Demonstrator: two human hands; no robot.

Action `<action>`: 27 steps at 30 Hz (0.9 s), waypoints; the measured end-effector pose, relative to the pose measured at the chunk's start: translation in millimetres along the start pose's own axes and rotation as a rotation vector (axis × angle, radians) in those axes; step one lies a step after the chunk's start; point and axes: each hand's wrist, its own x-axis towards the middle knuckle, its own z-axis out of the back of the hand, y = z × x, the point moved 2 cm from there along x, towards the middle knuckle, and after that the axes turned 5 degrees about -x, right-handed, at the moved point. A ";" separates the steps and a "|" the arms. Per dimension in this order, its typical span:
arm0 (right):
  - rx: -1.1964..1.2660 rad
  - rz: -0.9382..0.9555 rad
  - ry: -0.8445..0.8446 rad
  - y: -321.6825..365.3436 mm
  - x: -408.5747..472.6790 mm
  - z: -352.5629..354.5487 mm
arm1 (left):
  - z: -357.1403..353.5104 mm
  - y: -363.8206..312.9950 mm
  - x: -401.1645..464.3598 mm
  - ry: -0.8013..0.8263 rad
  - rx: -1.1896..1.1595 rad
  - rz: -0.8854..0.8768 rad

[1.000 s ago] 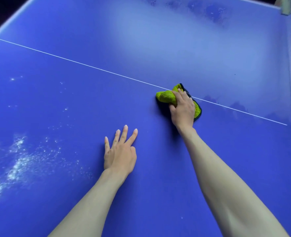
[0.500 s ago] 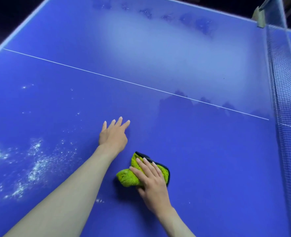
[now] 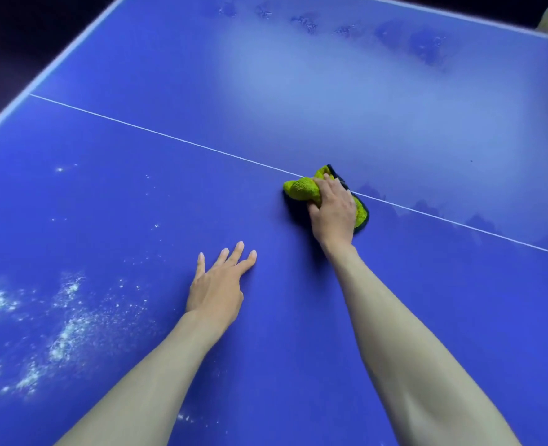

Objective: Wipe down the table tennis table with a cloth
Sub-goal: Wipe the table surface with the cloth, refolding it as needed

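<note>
Both hands are on the blue counter [image 3: 427, 317]. Right hand [image 3: 332, 209] is stretched forward and presses down on a yellow-green cloth [image 3: 301, 188], its fingers curled over the bunched fabric and gripping it. That cloth has a dark edge and sits right on the thin white line [image 3: 169, 138] that crosses the counter, its far corner just over the line. Left hand [image 3: 218, 288] lies flat nearer the person, palm down, fingers straight and spread, holding nothing; it is apart from the cloth, to its left and nearer. White powdery specks [image 3: 66, 329] are scattered over the counter left of the left hand. Beyond the line the surface looks pale and hazy, with darker blotches [image 3: 424, 46] near the far edge. No writing, brand or label can be read anywhere.
</note>
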 end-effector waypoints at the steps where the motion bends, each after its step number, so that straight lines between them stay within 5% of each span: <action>1: 0.004 0.001 -0.001 2.5 -5.8 -1.4 | 0.1 0.2 -0.6 0.003 -0.009 0.005; 12: 0.025 0.205 0.139 59.8 -285.2 -12.1 | 24.1 -5.1 -7.0 0.036 -0.041 -0.046; 16: 0.005 0.245 0.166 72.7 -342.3 -19.0 | 49.3 -0.5 -19.2 -0.072 -0.117 -0.076; 21: -0.033 0.232 0.110 72.4 -288.8 -22.1 | 55.9 50.0 -16.8 -0.177 -0.091 -0.185; 27: -0.015 0.041 -0.002 84.1 -113.2 -36.2 | 60.2 127.8 -2.6 -0.230 -0.074 -0.178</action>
